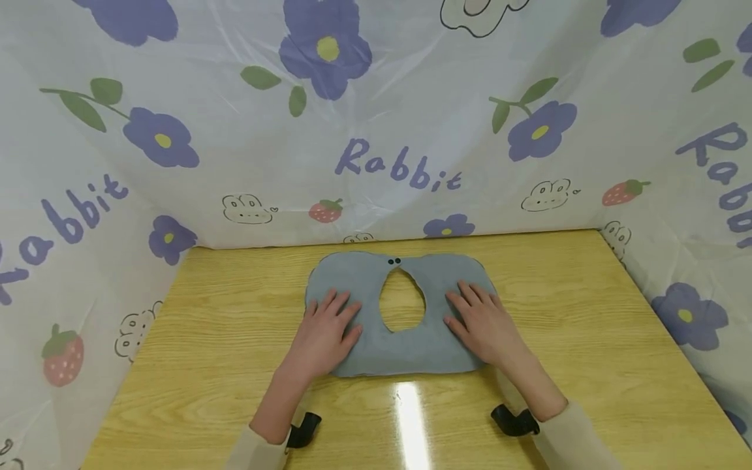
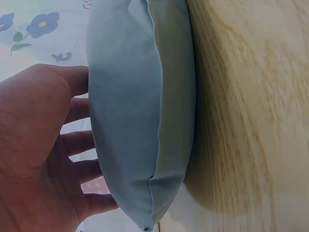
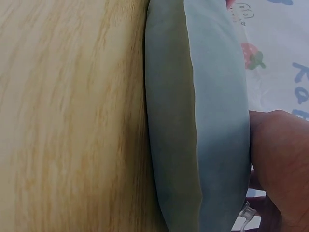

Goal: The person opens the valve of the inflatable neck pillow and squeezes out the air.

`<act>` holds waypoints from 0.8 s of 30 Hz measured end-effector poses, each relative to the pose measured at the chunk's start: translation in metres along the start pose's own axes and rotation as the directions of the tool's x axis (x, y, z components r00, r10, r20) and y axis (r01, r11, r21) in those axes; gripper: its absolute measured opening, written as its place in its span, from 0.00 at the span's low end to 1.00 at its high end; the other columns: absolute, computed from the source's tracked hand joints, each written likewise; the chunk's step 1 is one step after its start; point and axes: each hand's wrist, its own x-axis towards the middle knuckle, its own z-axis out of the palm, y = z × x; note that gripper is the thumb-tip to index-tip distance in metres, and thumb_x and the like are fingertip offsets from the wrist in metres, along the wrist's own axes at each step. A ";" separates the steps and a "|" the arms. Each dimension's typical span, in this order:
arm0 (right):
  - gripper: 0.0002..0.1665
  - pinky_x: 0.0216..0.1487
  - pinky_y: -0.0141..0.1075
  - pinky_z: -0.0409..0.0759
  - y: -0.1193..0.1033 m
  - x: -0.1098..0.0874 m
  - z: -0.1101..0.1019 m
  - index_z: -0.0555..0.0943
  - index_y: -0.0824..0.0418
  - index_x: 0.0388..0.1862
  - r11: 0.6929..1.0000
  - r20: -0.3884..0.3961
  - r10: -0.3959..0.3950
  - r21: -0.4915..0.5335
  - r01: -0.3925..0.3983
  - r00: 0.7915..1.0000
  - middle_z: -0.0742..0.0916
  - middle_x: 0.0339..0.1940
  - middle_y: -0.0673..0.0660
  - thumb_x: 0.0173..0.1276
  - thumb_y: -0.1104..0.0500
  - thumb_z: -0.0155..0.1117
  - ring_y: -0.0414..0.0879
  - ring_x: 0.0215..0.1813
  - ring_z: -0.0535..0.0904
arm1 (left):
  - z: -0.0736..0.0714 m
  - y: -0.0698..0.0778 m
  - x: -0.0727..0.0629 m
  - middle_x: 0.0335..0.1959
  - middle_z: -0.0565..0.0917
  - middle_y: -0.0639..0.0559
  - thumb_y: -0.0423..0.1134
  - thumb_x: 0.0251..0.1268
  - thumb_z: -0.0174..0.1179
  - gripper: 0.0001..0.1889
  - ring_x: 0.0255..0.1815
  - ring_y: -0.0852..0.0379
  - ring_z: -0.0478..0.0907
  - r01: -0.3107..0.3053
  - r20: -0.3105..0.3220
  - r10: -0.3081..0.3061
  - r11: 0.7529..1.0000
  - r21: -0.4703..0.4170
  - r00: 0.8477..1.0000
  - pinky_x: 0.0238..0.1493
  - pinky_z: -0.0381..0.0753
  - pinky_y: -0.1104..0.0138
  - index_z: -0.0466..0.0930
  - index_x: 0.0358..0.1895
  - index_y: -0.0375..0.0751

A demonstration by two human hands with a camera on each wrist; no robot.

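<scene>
A grey-blue inflatable neck pillow (image 1: 405,352) lies flat on the wooden table, its two ends meeting at the far side beside two black snaps (image 1: 394,262). My left hand (image 1: 325,333) rests on its left half with fingers spread, and my right hand (image 1: 484,323) rests likewise on the right half. Seen side-on in the left wrist view, the pillow (image 2: 125,96) is plump with a seam along its edge, and the left fingertips touch its top. Beside the right hand (image 3: 280,164), a small clear valve (image 3: 247,211) sticks out from the pillow's upper face.
Wooden table (image 1: 587,326) surface surrounds the pillow. A white cloth (image 1: 399,117) printed with flowers, strawberries and rabbits hangs behind and on both sides. Black curved pieces (image 1: 514,420) sit by each wrist, near the beige sleeves (image 1: 572,437).
</scene>
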 end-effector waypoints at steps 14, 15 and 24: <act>0.31 0.66 0.67 0.68 -0.016 -0.002 -0.016 0.75 0.62 0.71 1.000 -0.034 -0.013 0.016 0.014 0.999 0.73 0.73 0.70 0.76 0.49 0.65 0.67 0.73 0.68 | -0.013 0.013 -0.010 0.71 0.73 0.36 0.46 0.74 0.64 0.23 0.75 0.31 0.63 -0.034 -0.063 0.036 0.999 0.022 0.997 0.68 0.64 0.33 0.80 0.67 0.40; 0.31 0.66 0.67 0.68 -0.017 -0.002 -0.016 0.76 0.62 0.71 1.000 -0.036 -0.019 0.013 0.019 0.999 0.73 0.73 0.70 0.76 0.48 0.65 0.67 0.73 0.68 | -0.013 0.013 -0.011 0.71 0.73 0.36 0.46 0.74 0.64 0.24 0.75 0.31 0.63 -0.039 -0.069 0.041 0.999 0.026 0.997 0.68 0.64 0.33 0.80 0.67 0.40; 0.32 0.66 0.67 0.68 -0.024 -0.012 -0.018 0.76 0.62 0.71 1.000 -0.060 -0.021 0.019 0.023 0.998 0.74 0.73 0.69 0.74 0.49 0.67 0.67 0.72 0.69 | -0.010 0.015 -0.019 0.71 0.73 0.37 0.47 0.74 0.64 0.24 0.75 0.33 0.63 -0.044 -0.085 0.047 0.998 0.043 0.995 0.68 0.64 0.33 0.80 0.68 0.43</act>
